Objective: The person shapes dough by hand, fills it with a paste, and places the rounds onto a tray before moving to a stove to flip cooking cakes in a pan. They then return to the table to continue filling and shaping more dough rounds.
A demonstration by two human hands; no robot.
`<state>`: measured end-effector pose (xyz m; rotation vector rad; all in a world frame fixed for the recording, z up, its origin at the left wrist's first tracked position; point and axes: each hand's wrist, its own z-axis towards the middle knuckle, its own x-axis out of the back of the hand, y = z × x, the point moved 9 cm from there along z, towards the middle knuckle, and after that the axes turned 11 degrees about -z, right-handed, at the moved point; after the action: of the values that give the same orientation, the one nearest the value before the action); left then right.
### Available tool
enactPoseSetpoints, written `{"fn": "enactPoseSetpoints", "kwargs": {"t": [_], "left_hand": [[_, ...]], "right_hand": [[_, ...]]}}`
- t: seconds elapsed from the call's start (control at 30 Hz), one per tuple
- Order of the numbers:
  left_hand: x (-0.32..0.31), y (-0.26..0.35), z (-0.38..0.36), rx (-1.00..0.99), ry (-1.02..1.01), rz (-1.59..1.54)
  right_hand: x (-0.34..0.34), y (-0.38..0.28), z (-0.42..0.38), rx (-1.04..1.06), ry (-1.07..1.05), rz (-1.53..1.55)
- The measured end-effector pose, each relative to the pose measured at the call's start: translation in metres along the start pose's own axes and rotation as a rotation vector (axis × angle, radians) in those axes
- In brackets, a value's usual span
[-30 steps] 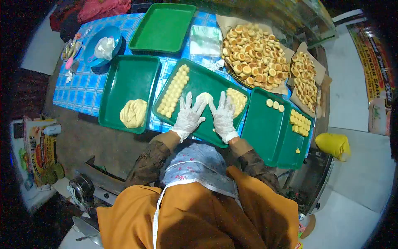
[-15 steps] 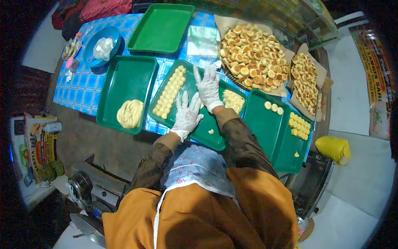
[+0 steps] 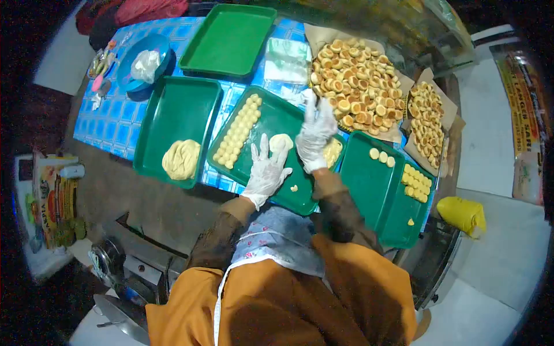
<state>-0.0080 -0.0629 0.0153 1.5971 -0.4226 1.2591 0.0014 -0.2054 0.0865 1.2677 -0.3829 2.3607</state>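
— Green tray (image 3: 271, 118) in the middle of the desk (image 3: 115, 121): is this the shaping step?

— It looks so. The left hand (image 3: 266, 170), gloved, lies flat with its fingers spread, tips touching a pale dough piece (image 3: 281, 142) on that tray. The right hand (image 3: 315, 134) is raised above the tray's far right side, fingers loosely curled; I cannot tell whether it holds anything.

— What does the next move ask?

— In my judgement, both palms on the piece to roll it, then a place beside the row of dough balls (image 3: 238, 131) along the tray's left side.

— And against half a second ago?

— The right hand has drawn back from the tray's far edge towards the dough. The left has barely shifted. The big dough lump (image 3: 181, 159) on the left tray (image 3: 173, 115) lies as before.
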Motion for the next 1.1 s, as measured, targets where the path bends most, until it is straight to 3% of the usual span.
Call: {"fn": "enactPoseSetpoints", "kwargs": {"t": [0.03,0.17,0.23,0.3,0.33,0.43,0.47,0.57,0.6,0.63,0.7,0.77,0.8,0.83,0.87,0.9,0.97,1.07,1.1], "left_hand": [[-0.001,-0.001,0.002,0.015,-0.001,0.004],[0.000,0.013,0.019,0.029,-0.064,-0.016],[-0.005,0.011,0.029,0.012,-0.045,0.032],[0.008,0.020,0.035,-0.051,0.055,0.124],[-0.002,0.011,0.033,-0.004,0.005,0.151],[-0.012,-0.003,0.034,0.003,-0.033,0.198],[-0.010,-0.002,0.034,-0.009,-0.032,0.203],[-0.010,-0.003,0.035,0.025,-0.033,0.179],[-0.010,-0.001,0.034,0.025,-0.017,0.177],[-0.011,-0.004,0.030,0.028,-0.003,0.176],[-0.020,-0.015,0.024,0.066,-0.020,0.153],[-0.022,-0.017,0.026,0.071,-0.057,0.222],[-0.021,-0.017,0.027,0.088,-0.095,0.229],[-0.017,-0.015,0.027,0.081,-0.076,0.213],[-0.014,-0.013,0.024,0.074,-0.059,0.198],[-0.011,-0.011,0.024,0.068,-0.039,0.181],[-0.019,-0.015,0.018,0.099,-0.108,0.194],[-0.020,-0.014,0.023,0.137,-0.143,0.215],[-0.020,-0.017,0.021,0.143,-0.103,0.193]], "right_hand": [[0.022,0.015,-0.003,-0.052,0.122,-0.054],[0.060,0.104,-0.048,-0.257,0.155,-0.176],[0.035,0.212,-0.128,-0.484,0.050,-0.015],[0.017,0.272,-0.188,-0.888,0.091,0.109],[0.022,0.280,-0.190,-0.857,0.139,0.089],[0.014,0.292,-0.181,-0.892,0.236,0.506],[0.028,0.278,-0.159,-0.967,0.030,0.337],[0.032,0.267,-0.152,-0.923,0.168,0.358],[0.035,0.268,-0.154,-0.945,0.001,0.211],[0.025,0.280,-0.171,-0.837,0.096,0.214],[0.032,0.298,-0.196,-0.929,0.168,0.331],[0.086,0.316,-0.195,-0.908,0.256,0.148],[0.113,0.328,-0.197,-0.797,0.313,-0.001],[0.133,0.346,-0.203,-0.887,0.272,-0.067],[0.141,0.374,-0.224,-1.124,0.258,0.044],[0.128,0.423,-0.261,-1.138,0.239,-0.051],[0.139,0.438,-0.271,-1.093,0.158,-0.101],[0.115,0.450,-0.275,-1.228,-0.033,0.025],[0.114,0.449,-0.269,-1.224,-0.073,-0.085]]}}
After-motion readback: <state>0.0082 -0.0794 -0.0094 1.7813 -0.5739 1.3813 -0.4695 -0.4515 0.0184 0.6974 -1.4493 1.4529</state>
